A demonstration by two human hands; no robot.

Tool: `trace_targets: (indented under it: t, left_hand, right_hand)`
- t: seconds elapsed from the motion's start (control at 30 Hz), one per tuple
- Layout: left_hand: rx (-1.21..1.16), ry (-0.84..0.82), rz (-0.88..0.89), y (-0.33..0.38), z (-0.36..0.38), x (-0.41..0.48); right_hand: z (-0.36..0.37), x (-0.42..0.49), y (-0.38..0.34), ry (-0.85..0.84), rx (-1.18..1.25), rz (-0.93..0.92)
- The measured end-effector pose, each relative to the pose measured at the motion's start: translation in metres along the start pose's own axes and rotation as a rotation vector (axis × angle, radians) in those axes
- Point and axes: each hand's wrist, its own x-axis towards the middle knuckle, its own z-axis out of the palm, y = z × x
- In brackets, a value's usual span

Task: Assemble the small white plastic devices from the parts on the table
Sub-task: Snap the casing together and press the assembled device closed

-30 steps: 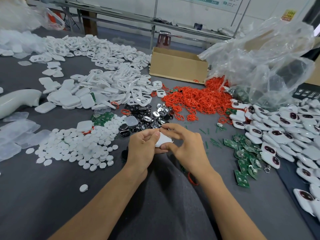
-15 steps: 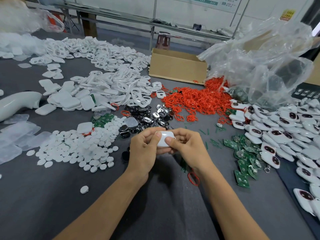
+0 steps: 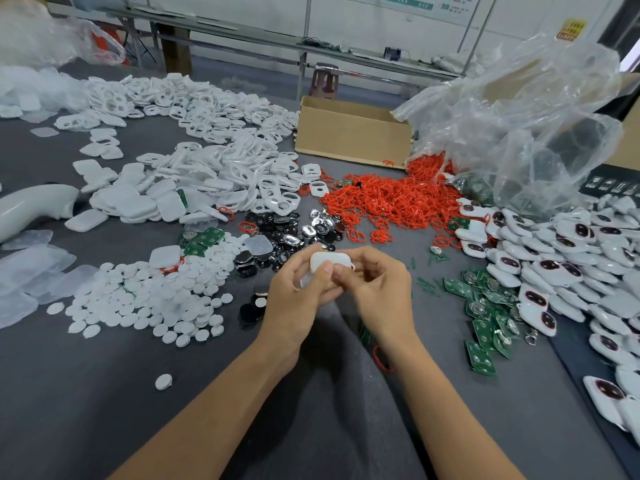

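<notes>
Nearest, two bare forearms rise from the bottom edge of the frame over the dark grey tabletop (image 3: 86, 410). A lone white disc (image 3: 163, 381) lies to their left, and a single red ring (image 3: 381, 358) sits just under the right wrist.

Just above, at the centre of the frame, the left hand (image 3: 298, 299) and the right hand (image 3: 381, 292) meet around one small white device (image 3: 329, 259), held clear of the tabletop. Its long axis runs left to right across the frame, so each hand takes one end. Both sets of fingers (image 3: 372, 256) are curled behind it, and the two thumbs pinch its near edge side by side. Neither hand is nearer than the other, and the device sits squarely between them. This looks like a squeeze to snap the shell halves together, which would call for even pressure from both ends.

Beyond the hands lie the heap of white discs (image 3: 149, 296) at centre left, the green circuit boards (image 3: 485, 306) at right, and the black and silver inserts (image 3: 284, 237). Farther back are the red rings (image 3: 391, 199) and the white shells (image 3: 207, 181). At the rear stand a cardboard box (image 3: 353, 133) and a clear plastic bag (image 3: 536, 126).
</notes>
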Motion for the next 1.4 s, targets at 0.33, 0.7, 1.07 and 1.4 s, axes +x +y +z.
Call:
trace_targets:
  t: [0.33,0.7,1.07,1.4]
  left_hand:
    - [0.024,-0.011,0.062,0.008,-0.011,0.005]
    - [0.247,-0.134,0.124,0.012,-0.01,-0.001]
    - [0.19,-0.109,0.125,0.008,-0.012,0.003]
    - [0.301,-0.045,0.189,0.009,-0.012,0.002]
  right_hand:
    - [0.001,-0.003,-0.002,-0.066,-0.023,0.03]
    - [-0.006,0.001,0.0,-0.203,0.277,0.321]
    - [-0.005,-0.001,0.001,-0.203,0.352,0.271]
    - [-0.017,0.004,0.001,-0.252,0.309,0.442]
